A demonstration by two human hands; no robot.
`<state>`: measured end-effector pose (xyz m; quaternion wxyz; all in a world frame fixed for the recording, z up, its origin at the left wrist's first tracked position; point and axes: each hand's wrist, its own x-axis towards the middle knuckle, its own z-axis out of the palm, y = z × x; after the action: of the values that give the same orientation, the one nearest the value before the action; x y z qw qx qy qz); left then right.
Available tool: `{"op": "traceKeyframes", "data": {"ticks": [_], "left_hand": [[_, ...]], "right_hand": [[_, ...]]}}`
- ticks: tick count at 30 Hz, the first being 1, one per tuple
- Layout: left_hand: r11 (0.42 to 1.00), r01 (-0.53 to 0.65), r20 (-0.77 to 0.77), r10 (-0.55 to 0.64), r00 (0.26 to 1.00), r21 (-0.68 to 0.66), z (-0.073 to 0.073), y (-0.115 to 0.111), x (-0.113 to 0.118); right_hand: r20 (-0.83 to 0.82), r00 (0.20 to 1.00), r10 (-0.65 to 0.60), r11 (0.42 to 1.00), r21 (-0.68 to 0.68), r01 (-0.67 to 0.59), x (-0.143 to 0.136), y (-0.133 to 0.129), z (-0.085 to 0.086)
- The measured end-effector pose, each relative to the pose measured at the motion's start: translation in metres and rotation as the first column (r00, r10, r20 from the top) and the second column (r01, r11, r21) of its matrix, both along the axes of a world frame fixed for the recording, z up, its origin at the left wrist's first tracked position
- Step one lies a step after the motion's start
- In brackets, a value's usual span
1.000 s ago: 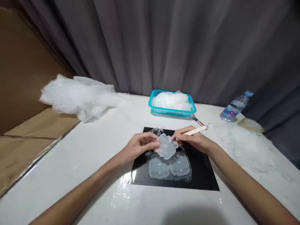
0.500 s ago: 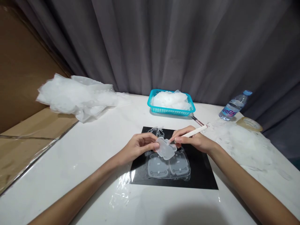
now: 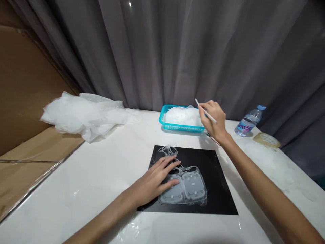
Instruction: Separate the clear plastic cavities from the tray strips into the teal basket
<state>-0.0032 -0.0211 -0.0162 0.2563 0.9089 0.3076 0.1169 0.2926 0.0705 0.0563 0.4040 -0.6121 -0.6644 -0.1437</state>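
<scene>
My left hand [image 3: 165, 173] lies with its fingers spread over a clear-wrapped pair of translucent grey, rounded plastic panels [image 3: 194, 186] on a black mat [image 3: 220, 200]. Part of the left panel is hidden under that hand. Thin, pale plastic loops [image 3: 166, 149] stick out beyond my fingertips. Raised at the right end of a blue basket [image 3: 177, 127], my right hand [image 3: 215, 117] grips a slim white pen-like tool [image 3: 209, 117], its narrow end pointing up and left. White fluffy-looking material [image 3: 181, 116] fills the basket.
Slender dark-tipped tools [image 3: 212, 138] lie by the basket's right corner. A water bottle [image 3: 248, 122] stands at the right near a tape roll [image 3: 266, 139] and whitish scraps [image 3: 271, 159]. White plastic bags [image 3: 83, 113] are heaped at the left, beside cardboard [image 3: 45, 145].
My right hand has risen away from the mat towards the basket with the white tool. My left hand has let go of the small translucent piece, now out of sight, and flattened onto the panels.
</scene>
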Motion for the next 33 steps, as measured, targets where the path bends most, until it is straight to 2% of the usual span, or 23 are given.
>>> {"op": "traceKeyframes", "data": {"ticks": [2, 4, 6, 10, 14, 16, 19, 21, 23, 25, 27, 29, 31, 33], "left_hand": [[0.996, -0.005, -0.05, 0.009, 0.999, 0.083, -0.006, 0.002, 0.0], [0.988, -0.03, -0.072, 0.041, 0.997, 0.153, -0.012, 0.005, -0.001], [0.978, -0.054, -0.07, 0.069, 0.995, 0.2, -0.017, 0.008, -0.002], [0.972, -0.095, -0.072, 0.113, 0.991, 0.213, -0.022, 0.013, -0.002], [0.977, -0.123, -0.089, 0.14, 0.986, 0.174, -0.018, 0.02, 0.001], [0.983, -0.121, -0.086, 0.134, 0.987, 0.141, -0.015, 0.025, 0.0], [0.984, -0.108, -0.021, 0.113, 0.993, 0.145, -0.011, 0.033, -0.002], [0.977, -0.11, 0.043, 0.104, 0.994, 0.181, -0.008, 0.035, -0.001], [0.974, -0.106, 0.09, 0.09, 0.992, 0.198, -0.003, 0.031, 0.002], [0.983, -0.072, 0.118, 0.052, 0.992, 0.17, 0.002, 0.022, 0.008], [0.995, -0.002, 0.121, -0.01, 0.993, 0.102, 0.006, 0.01, 0.015], [0.995, 0.083, 0.111, -0.088, 0.99, 0.05, 0.006, -0.003, 0.022], [0.989, 0.137, 0.093, -0.141, 0.986, 0.054, 0.004, -0.013, 0.027], [0.988, 0.136, 0.073, -0.141, 0.987, 0.073, 0.002, -0.018, 0.03]], "right_hand": [[0.186, 0.983, 0.008, 0.995, -0.101, 0.011, 0.0, 0.027, -0.01], [0.225, 0.974, 0.041, 0.986, -0.165, -0.003, 0.002, 0.045, -0.024], [0.218, 0.974, 0.055, 0.983, -0.185, -0.014, 0.006, 0.052, -0.036], [0.195, 0.976, 0.095, 0.982, -0.177, -0.06, 0.012, 0.045, -0.046], [0.176, 0.97, 0.169, 0.973, -0.189, -0.135, 0.012, 0.028, -0.036], [0.128, 0.962, 0.242, 0.958, -0.188, -0.216, 0.01, 0.01, -0.028], [-0.039, 0.902, 0.429, 0.88, -0.207, -0.428, 0.003, -0.032, -0.019], [-0.176, 0.843, 0.508, 0.776, -0.33, -0.537, -0.001, -0.066, -0.018], [-0.332, 0.773, 0.541, 0.619, -0.464, -0.633, -0.005, -0.099, -0.023], [-0.454, 0.743, 0.492, 0.537, -0.513, -0.67, -0.006, -0.127, -0.034], [-0.544, 0.705, 0.455, 0.488, -0.51, -0.708, -0.005, -0.147, -0.046], [-0.591, 0.671, 0.448, 0.464, -0.488, -0.739, -0.003, -0.158, -0.056], [-0.609, 0.646, 0.461, 0.448, -0.469, -0.761, -0.003, -0.163, -0.063], [-0.614, 0.615, 0.495, 0.428, -0.444, -0.787, -0.003, -0.164, -0.067]]}}
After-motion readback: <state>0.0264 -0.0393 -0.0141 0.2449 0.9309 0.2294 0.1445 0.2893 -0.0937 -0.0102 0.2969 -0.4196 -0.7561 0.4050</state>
